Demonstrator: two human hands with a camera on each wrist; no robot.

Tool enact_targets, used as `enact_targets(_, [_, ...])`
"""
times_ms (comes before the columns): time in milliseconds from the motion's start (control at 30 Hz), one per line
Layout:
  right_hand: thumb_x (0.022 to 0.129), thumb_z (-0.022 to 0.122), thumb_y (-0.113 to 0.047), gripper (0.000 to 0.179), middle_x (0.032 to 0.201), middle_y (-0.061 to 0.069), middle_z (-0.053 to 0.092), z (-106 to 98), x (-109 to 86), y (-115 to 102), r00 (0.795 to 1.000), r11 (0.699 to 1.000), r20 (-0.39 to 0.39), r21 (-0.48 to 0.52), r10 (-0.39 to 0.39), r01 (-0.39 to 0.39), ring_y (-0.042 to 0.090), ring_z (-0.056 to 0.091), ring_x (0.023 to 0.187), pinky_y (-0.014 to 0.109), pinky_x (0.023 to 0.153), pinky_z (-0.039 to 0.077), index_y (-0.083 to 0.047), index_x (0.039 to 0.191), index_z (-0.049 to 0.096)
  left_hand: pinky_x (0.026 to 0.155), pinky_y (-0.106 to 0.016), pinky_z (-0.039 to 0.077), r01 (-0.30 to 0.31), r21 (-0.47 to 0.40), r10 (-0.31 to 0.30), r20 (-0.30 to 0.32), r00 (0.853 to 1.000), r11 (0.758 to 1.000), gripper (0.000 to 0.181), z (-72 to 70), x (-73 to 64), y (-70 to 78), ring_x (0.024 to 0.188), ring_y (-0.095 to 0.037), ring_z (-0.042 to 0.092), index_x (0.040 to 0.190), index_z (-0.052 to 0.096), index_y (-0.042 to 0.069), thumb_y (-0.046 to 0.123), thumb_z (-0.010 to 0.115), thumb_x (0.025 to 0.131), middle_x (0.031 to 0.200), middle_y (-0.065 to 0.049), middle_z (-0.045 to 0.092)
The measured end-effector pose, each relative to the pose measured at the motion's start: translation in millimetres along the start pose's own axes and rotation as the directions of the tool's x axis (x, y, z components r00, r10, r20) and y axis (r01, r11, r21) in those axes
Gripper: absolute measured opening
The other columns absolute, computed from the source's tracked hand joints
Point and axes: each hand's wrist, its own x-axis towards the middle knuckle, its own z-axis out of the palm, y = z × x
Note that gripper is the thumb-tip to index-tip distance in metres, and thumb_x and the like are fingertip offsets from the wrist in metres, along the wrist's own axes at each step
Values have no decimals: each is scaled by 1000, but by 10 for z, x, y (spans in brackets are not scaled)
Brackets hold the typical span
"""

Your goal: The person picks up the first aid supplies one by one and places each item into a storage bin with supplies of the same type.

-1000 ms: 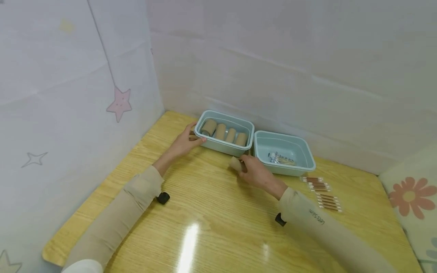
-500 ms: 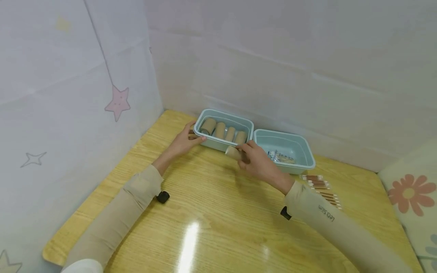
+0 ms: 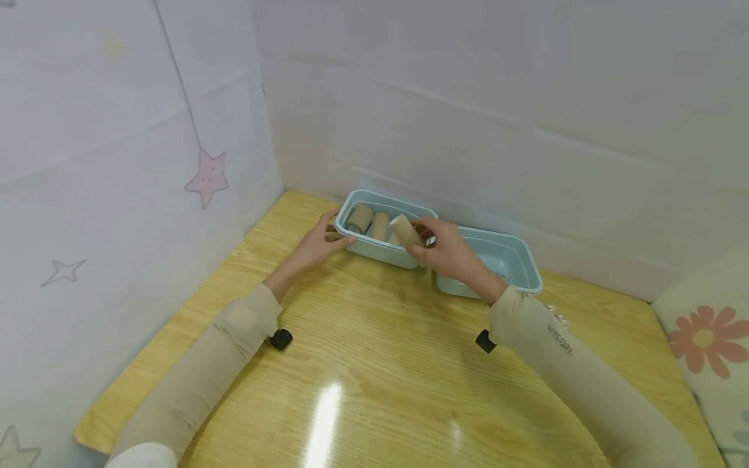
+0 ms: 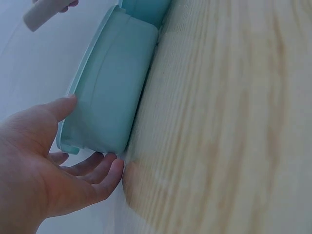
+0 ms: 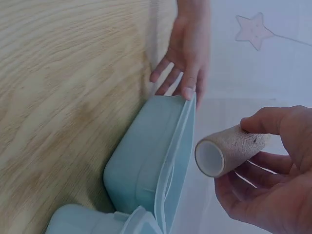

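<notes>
Pale wall (image 3: 468, 130) — pink star (image 3: 207, 179) — glossy wooden table (image 3: 398, 370)

High head view, forward and down over the table (image 3: 398, 383); close, sideways wrist views, left bin (image 4: 114, 83) in both.

Indoor corner, homely in decoration, with the look of a nursery or a small dressed recording booth; the cropped view does not settle which. Evidence: pale, creased wall coverings (image 3: 439, 117) meet behind a wood-grain surface (image 3: 351, 364), printed with a pink star (image 3: 207, 179) on a line at left and a red flower (image 3: 708, 341) at right, while a bright streak of light reflects off the glossy top. Household-type light-blue tubs (image 3: 377, 252) stand along the back edge; black devices (image 3: 281, 338) at both cuffs favour the booth reading.
</notes>
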Motion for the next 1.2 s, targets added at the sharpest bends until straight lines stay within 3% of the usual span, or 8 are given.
enact_targets(133, [87,64,-19,42,111,4,57,-24,95,32,996,990,-18,108,89,-86,21,56,96,36,70,50,-10,126,53,84,-49,43,-8,-5,8,10,1000,1000,83,47,-8,-13,113,-26,49,144,16,41,49,68,79,126,-8,42])
enact_targets(267, [86,66,-22,42,111,5,56,-25,186,78,981,958,-33,223,192,-180,21,56,97,40,73,50,-12,125,54,84,-48,44,-5,-11,5,12,1000,1000,82,79,-28,-17,113,-25,49,143,16,43,50,68,79,126,-7,43])
enact_targets(467, [85,68,-22,43,108,11,54,-47,301,128,962,883,-50,411,269,-226,25,56,93,47,79,48,-9,123,55,85,-46,44,1,-17,-1,19,1000,1000,82,55,-50,64,113,-23,49,143,17,44,48,68,80,125,-5,44])
enact_targets(600, [85,69,-19,42,108,16,54,-3,351,199,955,817,-15,521,297,-246,29,59,90,49,80,47,-6,122,55,84,-46,44,4,-17,-4,13,1000,1000,82,58,-85,21,114,-26,49,143,18,42,48,69,79,125,-6,44])
enact_targets(633, [84,69,-17,41,107,17,54,14,360,224,952,802,-8,541,306,-253,29,59,89,49,79,48,-5,121,56,84,-46,45,-2,-15,2,3,1000,1000,82,73,-74,-47,113,-24,50,142,19,44,50,69,78,124,-5,45])
enact_targets(900, [82,72,-16,43,105,19,57,169,502,420,931,704,35,643,365,-300,32,61,87,50,79,47,1,118,55,82,-47,45,-5,-35,4,-18,1000,999,81,59,-120,-167,112,-27,50,142,21,43,47,71,78,123,-6,45])
enact_targets(1033, [81,74,-20,54,108,18,58,228,575,496,901,659,79,656,426,-369,31,62,89,49,82,46,3,123,50,83,-46,45,-3,-33,2,-20,1000,999,81,50,-123,-182,112,-26,51,141,21,44,48,70,77,123,-6,46])
enact_targets(1200, [81,73,-23,61,110,20,58,272,649,561,885,645,87,653,457,-397,33,62,90,44,80,48,5,127,44,83,-48,44,-2,-41,1,-23,1000,999,81,42,-120,-170,114,-29,49,141,21,44,48,71,77,123,-8,44])
